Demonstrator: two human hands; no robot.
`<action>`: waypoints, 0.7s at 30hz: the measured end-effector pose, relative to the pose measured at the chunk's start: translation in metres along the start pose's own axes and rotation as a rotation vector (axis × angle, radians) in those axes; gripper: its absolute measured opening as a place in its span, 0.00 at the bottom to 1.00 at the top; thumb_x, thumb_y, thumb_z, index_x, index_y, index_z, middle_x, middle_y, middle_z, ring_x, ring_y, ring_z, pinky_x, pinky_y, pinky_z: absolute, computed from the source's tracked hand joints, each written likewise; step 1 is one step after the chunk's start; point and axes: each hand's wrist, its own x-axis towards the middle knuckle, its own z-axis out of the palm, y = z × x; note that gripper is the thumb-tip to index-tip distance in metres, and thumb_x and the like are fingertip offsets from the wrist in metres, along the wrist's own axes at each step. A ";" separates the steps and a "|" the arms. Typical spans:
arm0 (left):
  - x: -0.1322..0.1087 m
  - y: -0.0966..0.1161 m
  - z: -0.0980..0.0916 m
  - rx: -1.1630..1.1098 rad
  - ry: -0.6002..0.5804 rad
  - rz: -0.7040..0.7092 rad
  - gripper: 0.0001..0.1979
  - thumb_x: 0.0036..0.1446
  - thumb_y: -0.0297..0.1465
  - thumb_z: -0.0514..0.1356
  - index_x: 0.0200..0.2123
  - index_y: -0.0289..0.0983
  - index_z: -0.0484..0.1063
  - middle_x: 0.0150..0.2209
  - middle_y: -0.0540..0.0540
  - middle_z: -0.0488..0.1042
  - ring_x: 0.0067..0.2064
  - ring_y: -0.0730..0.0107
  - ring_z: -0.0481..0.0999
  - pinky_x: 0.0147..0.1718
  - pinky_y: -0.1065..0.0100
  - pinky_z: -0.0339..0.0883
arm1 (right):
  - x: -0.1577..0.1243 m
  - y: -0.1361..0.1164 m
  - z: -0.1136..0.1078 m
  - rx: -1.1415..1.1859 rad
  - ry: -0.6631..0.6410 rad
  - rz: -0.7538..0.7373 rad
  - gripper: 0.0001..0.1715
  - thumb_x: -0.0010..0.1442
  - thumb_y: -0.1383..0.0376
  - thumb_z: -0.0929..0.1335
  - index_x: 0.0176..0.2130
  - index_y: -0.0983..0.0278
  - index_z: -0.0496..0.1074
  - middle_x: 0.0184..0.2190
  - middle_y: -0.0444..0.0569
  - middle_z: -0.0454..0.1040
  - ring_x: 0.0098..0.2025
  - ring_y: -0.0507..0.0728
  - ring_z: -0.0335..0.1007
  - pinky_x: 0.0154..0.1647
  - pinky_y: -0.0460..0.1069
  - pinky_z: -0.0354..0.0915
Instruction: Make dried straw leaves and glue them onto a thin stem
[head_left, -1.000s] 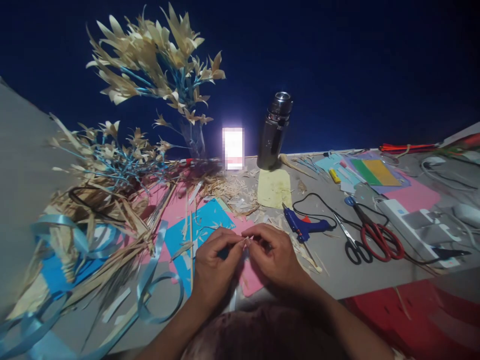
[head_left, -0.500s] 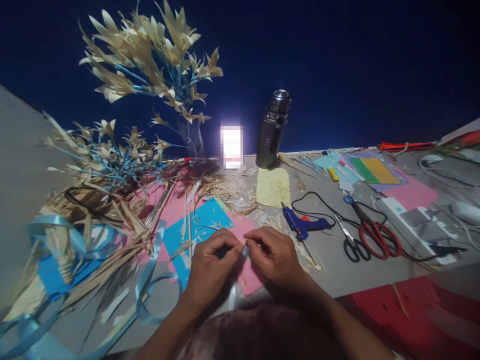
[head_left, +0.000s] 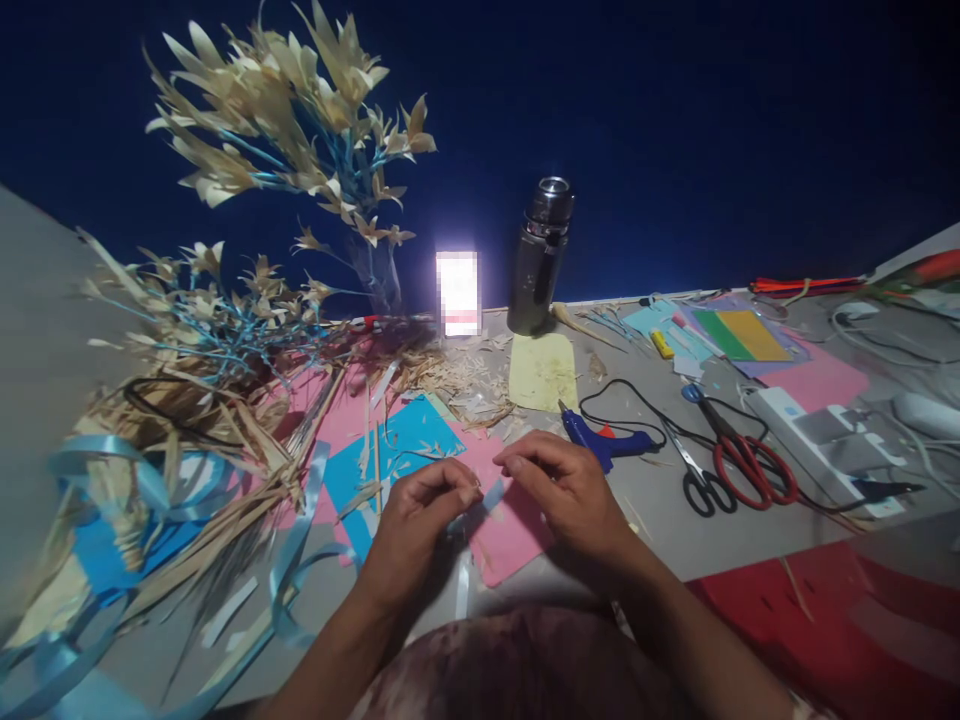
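My left hand (head_left: 412,525) pinches the end of a narrow light-blue ribbon strip (head_left: 480,503) over a pink sheet (head_left: 508,535) near the table's front edge. My right hand (head_left: 566,490) hovers just right of it, fingers curled, its fingertips a short way off the strip. I cannot make out anything in the right fingers. Both hands sit over pink and blue sheets (head_left: 405,440) strewn with straw bits.
A blue glue gun (head_left: 604,440) and its black cord lie just beyond my right hand. Red and black scissors (head_left: 724,465), a power strip (head_left: 821,435) and coloured papers (head_left: 739,335) are to the right. A steel flask (head_left: 541,255), straw flower sprays (head_left: 292,110) and curled blue ribbon (head_left: 187,490) stand left and behind.
My hands, pinched together before, have drawn apart. The right hand has moved right and up, and a short blue strip now shows between them, held by the left.
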 end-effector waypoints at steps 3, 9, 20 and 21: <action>0.001 0.000 -0.001 0.047 -0.034 -0.014 0.08 0.55 0.29 0.65 0.24 0.38 0.73 0.29 0.48 0.72 0.34 0.67 0.68 0.37 0.64 0.60 | 0.003 -0.003 -0.001 0.053 -0.127 0.010 0.13 0.67 0.65 0.66 0.37 0.65 0.80 0.31 0.48 0.79 0.35 0.53 0.74 0.38 0.47 0.65; 0.002 -0.006 0.003 -0.173 -0.065 -0.105 0.06 0.54 0.29 0.66 0.26 0.37 0.74 0.28 0.49 0.71 0.33 0.67 0.69 0.36 0.65 0.61 | 0.002 0.000 0.009 0.215 -0.186 0.196 0.08 0.60 0.64 0.71 0.38 0.65 0.80 0.34 0.48 0.79 0.34 0.54 0.73 0.35 0.47 0.65; 0.001 0.014 0.003 0.413 0.071 0.148 0.09 0.59 0.34 0.63 0.26 0.39 0.74 0.30 0.47 0.72 0.36 0.63 0.70 0.38 0.65 0.63 | -0.004 0.002 0.017 -0.144 -0.187 0.119 0.11 0.65 0.69 0.68 0.29 0.65 0.75 0.27 0.44 0.74 0.32 0.53 0.67 0.35 0.47 0.58; 0.001 0.016 0.002 0.431 0.077 0.170 0.09 0.59 0.34 0.64 0.27 0.39 0.74 0.30 0.48 0.72 0.36 0.64 0.70 0.38 0.65 0.63 | -0.004 0.002 0.018 -0.133 -0.197 0.136 0.12 0.65 0.68 0.68 0.29 0.64 0.74 0.26 0.43 0.73 0.31 0.52 0.66 0.34 0.47 0.57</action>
